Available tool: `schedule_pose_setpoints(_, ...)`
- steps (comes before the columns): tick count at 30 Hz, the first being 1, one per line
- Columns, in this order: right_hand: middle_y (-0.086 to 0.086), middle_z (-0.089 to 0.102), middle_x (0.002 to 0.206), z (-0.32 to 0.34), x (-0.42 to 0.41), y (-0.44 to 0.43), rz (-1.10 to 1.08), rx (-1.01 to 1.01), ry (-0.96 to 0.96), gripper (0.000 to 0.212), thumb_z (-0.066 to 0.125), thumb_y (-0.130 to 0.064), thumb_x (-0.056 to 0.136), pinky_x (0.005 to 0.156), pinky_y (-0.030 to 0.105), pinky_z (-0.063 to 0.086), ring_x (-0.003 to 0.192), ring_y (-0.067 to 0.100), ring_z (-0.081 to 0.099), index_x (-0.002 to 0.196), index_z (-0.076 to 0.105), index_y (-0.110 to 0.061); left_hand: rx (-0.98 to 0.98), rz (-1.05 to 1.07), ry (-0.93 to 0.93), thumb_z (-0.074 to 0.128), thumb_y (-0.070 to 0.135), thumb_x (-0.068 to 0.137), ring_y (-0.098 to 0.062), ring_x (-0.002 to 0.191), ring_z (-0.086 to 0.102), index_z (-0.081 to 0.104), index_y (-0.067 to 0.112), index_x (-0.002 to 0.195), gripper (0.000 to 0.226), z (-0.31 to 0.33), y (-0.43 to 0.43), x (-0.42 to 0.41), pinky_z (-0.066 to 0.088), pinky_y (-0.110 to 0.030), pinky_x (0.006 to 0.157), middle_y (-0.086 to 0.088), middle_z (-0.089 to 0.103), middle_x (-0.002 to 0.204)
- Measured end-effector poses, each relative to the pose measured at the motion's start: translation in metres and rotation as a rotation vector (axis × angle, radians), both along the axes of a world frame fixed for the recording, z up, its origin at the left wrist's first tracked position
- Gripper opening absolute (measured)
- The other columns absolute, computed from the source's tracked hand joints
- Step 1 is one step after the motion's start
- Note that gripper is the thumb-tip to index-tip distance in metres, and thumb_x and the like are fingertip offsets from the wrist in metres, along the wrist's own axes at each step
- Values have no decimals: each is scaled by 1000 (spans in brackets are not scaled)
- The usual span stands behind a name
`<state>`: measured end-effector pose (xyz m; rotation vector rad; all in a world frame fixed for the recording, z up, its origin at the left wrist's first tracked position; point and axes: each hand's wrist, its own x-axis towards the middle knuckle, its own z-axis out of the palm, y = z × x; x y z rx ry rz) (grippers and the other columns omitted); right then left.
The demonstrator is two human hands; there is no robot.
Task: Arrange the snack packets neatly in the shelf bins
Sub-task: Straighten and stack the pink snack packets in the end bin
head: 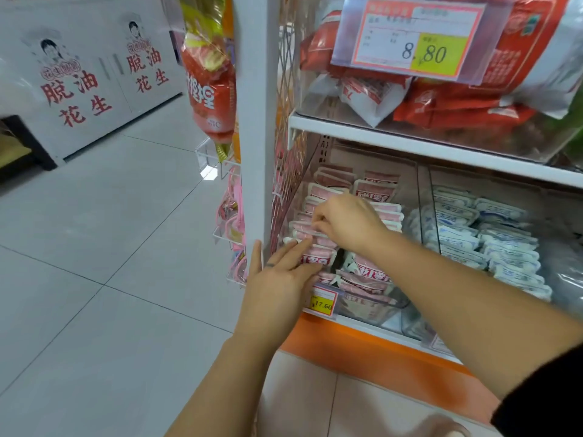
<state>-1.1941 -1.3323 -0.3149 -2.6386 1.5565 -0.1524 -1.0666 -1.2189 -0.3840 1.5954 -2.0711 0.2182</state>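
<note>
Pink-and-white snack packets (375, 190) fill the clear bin (372, 312) behind the 17.60 price tag (322, 300) - back rows stand on edge, the ones nearest the tag lie tumbled. Blue-and-white packets (492, 234) sit in overlapping rows further right of it.

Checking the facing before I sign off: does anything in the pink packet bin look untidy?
Yes. The pink packets at the front right of the bin lie tilted and overlapping, unlike the upright rows behind them.
</note>
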Motion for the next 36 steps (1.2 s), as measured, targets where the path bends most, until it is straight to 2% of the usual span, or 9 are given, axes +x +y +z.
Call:
schedule_pose_setpoints(7,7,71,94,2,-10,-5,42,210,-46,24,51,-26,95,79,35,50,90,26,63,94,71,-12,-25,4,4,67,22,75,-27,109,65,75,26,94,21,-3,0,-3,35,-69,95,-2,64,126)
schedule_pose_setpoints(11,1,69,109,20,-42,42,43,116,-214,25,49,-25,96,89,33,46,100,19,60,111,69,-17,-27,50,-19,66,17,75,-30,112,62,72,23,102,28,-1,7,-8,35,-68,96,-6,61,129)
schedule_pose_setpoints(15,-13,63,113,9,-79,102,52,2,24,25,47,-34,96,99,32,27,112,14,48,112,66,-31,-77,-37,-38,50,16,78,-22,97,67,73,25,104,36,9,20,-21,32,-59,103,0,66,115)
schedule_pose_setpoints(20,-11,61,121,-4,-77,112,9,-35,102,26,48,-33,96,104,34,21,116,18,47,116,65,-34,17,-79,-124,82,2,60,-17,77,70,75,26,98,46,20,21,-20,43,-53,95,7,73,91)
schedule_pose_setpoints(25,-2,70,101,-1,-68,105,5,-115,263,29,49,-8,90,112,38,15,101,21,59,106,65,-25,116,-43,-217,88,10,54,-19,61,67,74,27,85,38,37,9,-17,51,-35,79,7,70,69)
schedule_pose_setpoints(29,2,70,83,0,-77,101,3,-130,274,29,48,1,88,119,41,7,99,24,62,103,62,-20,203,-12,-380,70,1,69,-28,82,67,70,19,97,34,44,-1,-5,37,-35,99,1,70,81)
schedule_pose_setpoints(31,4,70,86,4,-80,95,-5,-124,311,31,49,4,86,120,41,3,108,25,59,104,62,-18,202,-18,-470,78,-1,57,-27,75,67,71,18,92,40,47,-5,4,42,-35,97,1,70,76)
schedule_pose_setpoints(33,3,69,83,8,-75,94,0,-98,343,31,47,5,85,119,43,1,101,22,61,100,63,-17,163,-18,-483,88,1,33,-22,55,65,75,21,75,48,52,-5,9,52,-36,83,4,67,60)
schedule_pose_setpoints(36,0,68,77,-1,-67,93,5,-86,350,23,48,0,87,119,44,1,90,20,63,85,62,-18,141,-62,-461,88,-1,26,-21,43,58,73,21,66,48,51,-2,8,54,-38,78,5,61,50)
